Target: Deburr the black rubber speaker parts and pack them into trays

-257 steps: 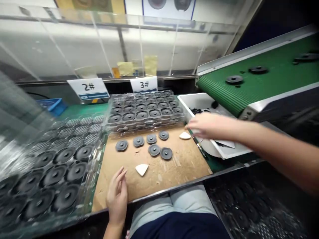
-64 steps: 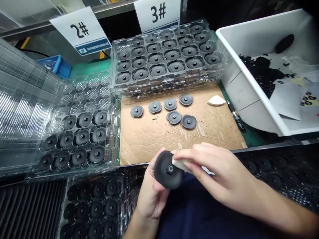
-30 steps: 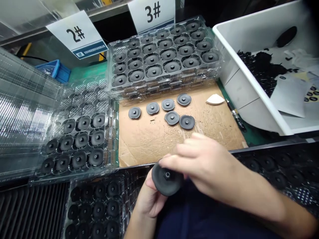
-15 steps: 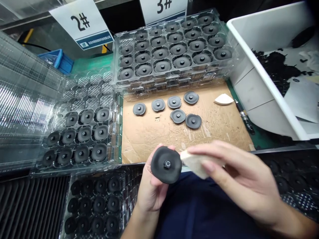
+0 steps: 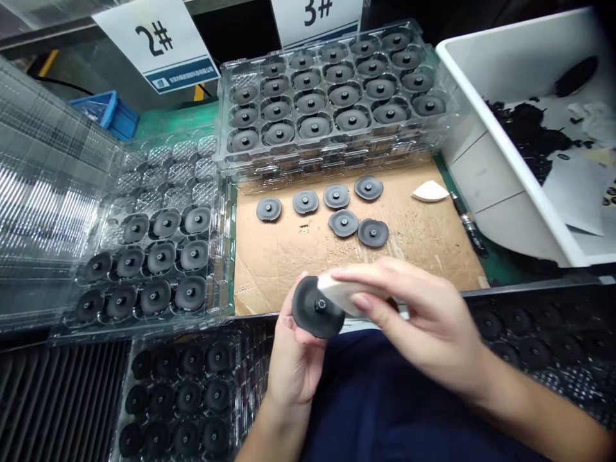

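Observation:
My left hand [image 5: 299, 359] grips a black disc-shaped part [image 5: 312, 314] with a small raised stem at its centre, its dished face turned up toward me. Between the thumb and fingers of my right hand [image 5: 414, 314] is a white wedge-shaped sponge [image 5: 344, 296]. The sponge's tip overlaps the right side of the disc close to the stem; whether it presses there I cannot tell. Beyond my hands, several like discs [image 5: 343, 222] lie loose on a cardboard sheet [image 5: 279, 269]. A second white wedge [image 5: 430, 190] rests at the sheet's right side.
A clear tray stack [image 5: 289, 154] full of discs stands at the back. To the left is a partly filled clear tray [image 5: 219, 269]; another filled tray [image 5: 180, 378] sits lower. At right are a white bin [image 5: 510, 154] with black scraps and a pen-like tool [image 5: 469, 228].
My right hand has moved left with the sponge, from the disc's edge to over its face. The disc in my left hand has tilted and risen slightly.

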Available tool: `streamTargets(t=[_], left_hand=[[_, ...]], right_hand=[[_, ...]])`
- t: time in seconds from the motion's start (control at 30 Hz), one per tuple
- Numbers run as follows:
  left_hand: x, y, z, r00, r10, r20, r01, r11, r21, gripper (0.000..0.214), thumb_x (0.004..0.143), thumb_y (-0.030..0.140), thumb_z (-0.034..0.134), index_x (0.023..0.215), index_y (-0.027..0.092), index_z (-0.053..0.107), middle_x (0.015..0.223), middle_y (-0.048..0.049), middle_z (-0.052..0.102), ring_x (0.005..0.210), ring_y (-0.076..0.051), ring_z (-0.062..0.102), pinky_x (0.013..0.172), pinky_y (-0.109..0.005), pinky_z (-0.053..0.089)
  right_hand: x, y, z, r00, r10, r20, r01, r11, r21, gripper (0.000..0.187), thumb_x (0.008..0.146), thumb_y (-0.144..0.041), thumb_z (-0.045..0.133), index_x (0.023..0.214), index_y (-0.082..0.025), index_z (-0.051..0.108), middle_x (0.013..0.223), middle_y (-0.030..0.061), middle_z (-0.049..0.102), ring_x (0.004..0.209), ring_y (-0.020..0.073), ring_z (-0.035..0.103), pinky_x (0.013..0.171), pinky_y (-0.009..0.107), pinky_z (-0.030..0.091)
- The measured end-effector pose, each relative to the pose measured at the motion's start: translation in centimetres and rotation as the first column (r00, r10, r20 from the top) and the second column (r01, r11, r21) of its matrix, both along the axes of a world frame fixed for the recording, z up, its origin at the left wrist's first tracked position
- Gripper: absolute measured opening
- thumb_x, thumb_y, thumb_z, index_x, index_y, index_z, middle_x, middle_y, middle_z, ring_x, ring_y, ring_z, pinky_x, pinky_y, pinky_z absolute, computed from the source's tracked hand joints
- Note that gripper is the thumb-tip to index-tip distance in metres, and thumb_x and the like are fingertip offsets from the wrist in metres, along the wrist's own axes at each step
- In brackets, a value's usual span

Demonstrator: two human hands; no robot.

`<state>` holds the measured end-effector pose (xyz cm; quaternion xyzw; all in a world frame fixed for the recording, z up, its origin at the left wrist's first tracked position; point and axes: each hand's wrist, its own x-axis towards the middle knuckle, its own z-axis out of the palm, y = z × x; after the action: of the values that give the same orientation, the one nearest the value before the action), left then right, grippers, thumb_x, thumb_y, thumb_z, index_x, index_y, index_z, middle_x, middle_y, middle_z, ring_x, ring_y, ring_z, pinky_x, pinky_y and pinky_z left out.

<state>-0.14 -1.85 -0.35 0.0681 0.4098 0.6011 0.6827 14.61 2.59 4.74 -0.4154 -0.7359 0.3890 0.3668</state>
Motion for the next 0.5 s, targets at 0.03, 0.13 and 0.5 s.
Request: streamTargets(t=[0.03, 0.13, 0.5], left_hand=[[0.0, 0.0, 0.0, 1.000, 0.001, -0.012, -0.001, 1.000, -0.001, 0.056, 0.051, 0.028, 0.086, 0.104, 0.026, 0.068, 0.104, -0.0017, 0.072, 0.093, -0.014, 0.066, 0.079, -0.016, 0.052], [-0.5, -0.3, -0.1, 1.000, -0.009, -0.008, 0.009, 1.000, -0.017, 0.052, 0.057, 0.033, 0.082, 0.107, 0.028, 0.067, 0.109, -0.0023, 0.071, 0.095, -0.015, 0.067, 0.072, -0.014, 0.053], [-0.4, -0.3, -0.1, 0.999, -0.006, 0.053, 0.006, 1.000, 0.000, 0.055, 0.053, 0.041, 0.081, 0.104, 0.027, 0.068, 0.106, -0.0011, 0.072, 0.098, -0.020, 0.066, 0.088, -0.025, 0.052]], right_hand=[[-0.6, 0.2, 0.1, 1.000, 0.027, -0.014, -0.026, 0.998, 0.050, 0.024, 0.089, -0.015, 0.049, 0.108, -0.018, 0.064, 0.090, 0.0040, 0.068, 0.076, 0.0130, 0.060, 0.070, 0.025, 0.046], [-1.2, 0.2, -0.5, 0.981, 0.188, -0.051, -0.191, 0.980, -0.050, 0.022, 0.086, -0.010, 0.050, 0.096, -0.016, 0.068, 0.079, 0.0017, 0.068, 0.068, 0.0112, 0.059, 0.063, 0.022, 0.045], [0.0, -0.2, -1.9, 0.992, -0.128, 0.000, 0.127, 0.981, -0.147, 0.021, 0.089, -0.023, 0.051, 0.105, -0.019, 0.065, 0.099, 0.0041, 0.069, 0.088, 0.0166, 0.063, 0.071, 0.026, 0.048]])
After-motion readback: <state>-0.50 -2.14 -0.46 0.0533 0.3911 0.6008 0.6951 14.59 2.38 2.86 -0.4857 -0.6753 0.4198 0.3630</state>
